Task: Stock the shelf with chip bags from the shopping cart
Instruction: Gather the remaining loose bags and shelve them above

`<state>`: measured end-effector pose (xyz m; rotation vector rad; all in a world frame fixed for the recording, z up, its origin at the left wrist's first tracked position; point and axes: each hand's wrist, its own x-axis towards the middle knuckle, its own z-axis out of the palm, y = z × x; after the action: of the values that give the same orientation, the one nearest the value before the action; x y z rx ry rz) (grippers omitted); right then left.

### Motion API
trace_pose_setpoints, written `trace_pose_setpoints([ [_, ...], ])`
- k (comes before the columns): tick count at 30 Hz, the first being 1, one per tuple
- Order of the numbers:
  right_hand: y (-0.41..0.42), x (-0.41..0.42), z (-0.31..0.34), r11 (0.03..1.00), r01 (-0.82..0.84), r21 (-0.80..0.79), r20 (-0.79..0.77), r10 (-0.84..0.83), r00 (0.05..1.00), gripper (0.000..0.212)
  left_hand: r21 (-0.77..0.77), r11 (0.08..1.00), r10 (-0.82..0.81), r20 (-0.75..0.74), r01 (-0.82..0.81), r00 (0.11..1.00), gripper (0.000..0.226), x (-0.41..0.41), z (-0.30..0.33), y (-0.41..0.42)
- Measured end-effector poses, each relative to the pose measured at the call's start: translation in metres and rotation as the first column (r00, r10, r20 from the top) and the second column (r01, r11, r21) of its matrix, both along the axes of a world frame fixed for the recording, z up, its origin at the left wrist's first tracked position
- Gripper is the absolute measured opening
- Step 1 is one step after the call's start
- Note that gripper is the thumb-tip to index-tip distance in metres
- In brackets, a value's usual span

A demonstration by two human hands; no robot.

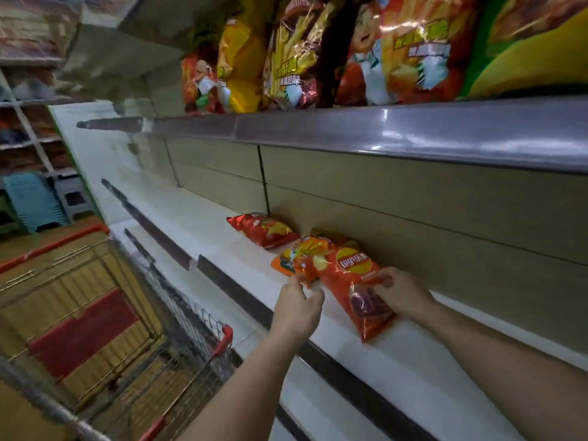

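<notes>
Stacked plastic stools (35,198) on wood-look floor (63,281)

Stacked blue plastic stools (35,202) stand at the aisle's far end beside blurred racks (28,135), perhaps of folded goods.

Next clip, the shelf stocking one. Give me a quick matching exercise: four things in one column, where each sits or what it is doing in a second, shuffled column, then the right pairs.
Column one
1. orange Lay's chip bag
2. red chip bag lying alone
3. wire shopping cart with red trim
4. large yellow chip bag

Column two
A. stands on the upper shelf
B. held at its lower end by the right hand
C. stands on the floor left of the shelves
D. lies flat on the white shelf, farther left, untouched

The left hand pinches the near edge of a smaller orange bag.

Pairs: 1-B, 2-D, 3-C, 4-A
</notes>
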<state>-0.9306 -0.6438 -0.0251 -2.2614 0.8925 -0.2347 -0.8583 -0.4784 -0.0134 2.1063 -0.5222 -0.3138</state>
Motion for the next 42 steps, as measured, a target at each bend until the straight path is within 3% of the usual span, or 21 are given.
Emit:
trace_pose_setpoints([
  [12,-0.013,0.094,-0.013,0.961,0.200,-0.193,-0.132,-0.228,0.965,0.052,0.219,0.942,-0.277,0.090,0.252,0.957,0.050,0.165,-0.034,-0.052],
  [17,-0.030,0.105,-0.031,0.975,0.115,-0.189,-0.210,-0.155,0.965,0.075,0.340,0.895,-0.358,0.161,0.288,0.920,0.066,0.197,-0.054,-0.082],
  [23,-0.043,0.102,-0.046,0.983,0.087,-0.163,-0.237,-0.125,0.963,0.083,0.536,0.763,-0.519,0.174,0.362,0.837,0.090,0.213,-0.059,-0.104],
  [26,-0.045,0.102,-0.050,0.971,0.080,-0.226,-0.268,-0.141,0.953,0.083,0.562,0.740,-0.530,0.147,0.370,0.835,0.091,0.214,-0.063,-0.108],
  [30,-0.042,0.100,-0.053,0.952,0.108,-0.286,-0.284,-0.192,0.940,0.083,0.627,0.719,-0.545,0.241,0.300,0.803,0.086,0.210,-0.070,-0.105],
  [33,-0.037,0.092,-0.050,0.953,0.143,-0.266,-0.298,-0.223,0.928,0.084,0.607,0.752,-0.519,0.304,0.257,0.799,0.082,0.206,-0.075,-0.099],
  [38,-0.029,0.074,-0.049,0.946,0.255,-0.198,-0.294,-0.306,0.906,0.091,0.553,0.786,-0.477,0.255,0.278,0.841,0.088,0.202,-0.073,-0.083],
  [42,-0.024,0.060,-0.042,0.940,0.340,0.012,-0.275,-0.324,0.905,0.084,0.584,0.758,-0.499,0.232,0.291,0.835,0.090,0.190,-0.068,-0.075],
])
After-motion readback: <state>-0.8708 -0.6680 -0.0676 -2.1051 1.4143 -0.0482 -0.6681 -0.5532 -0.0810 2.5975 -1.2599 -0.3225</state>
